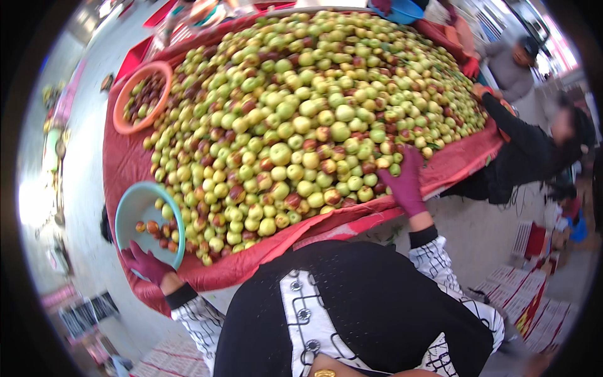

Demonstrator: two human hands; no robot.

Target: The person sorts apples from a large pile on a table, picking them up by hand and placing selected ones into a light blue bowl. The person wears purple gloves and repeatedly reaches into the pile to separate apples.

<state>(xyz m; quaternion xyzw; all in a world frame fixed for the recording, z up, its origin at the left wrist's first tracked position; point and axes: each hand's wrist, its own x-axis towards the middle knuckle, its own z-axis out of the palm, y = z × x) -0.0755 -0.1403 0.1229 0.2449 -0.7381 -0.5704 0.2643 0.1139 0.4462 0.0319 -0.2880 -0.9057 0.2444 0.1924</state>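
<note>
A large heap of green and reddish-brown jujubes [292, 127] covers a table draped in red sheeting [127, 165]. My left hand [146, 264], in a maroon glove, is at the near rim of a pale blue-green plastic bowl [123, 212]. Its fingers are apart, and I see no fruit in them. Several mostly brown jujubes lie in that bowl. At the near right edge of the heap, my right hand [405, 181], gloved alike, reaches among the fruit. A green jujube [395, 169] shows against its palm side. Whether those fingers grip any fruit is hidden.
An orange plastic bowl [167, 77] with brown and green jujubes stands at the table's far left. A blue basin [405, 12] is at the far edge. Other people work along the right side, one in a black top [527, 151]. Printed cartons [513, 287] are stacked behind me at right.
</note>
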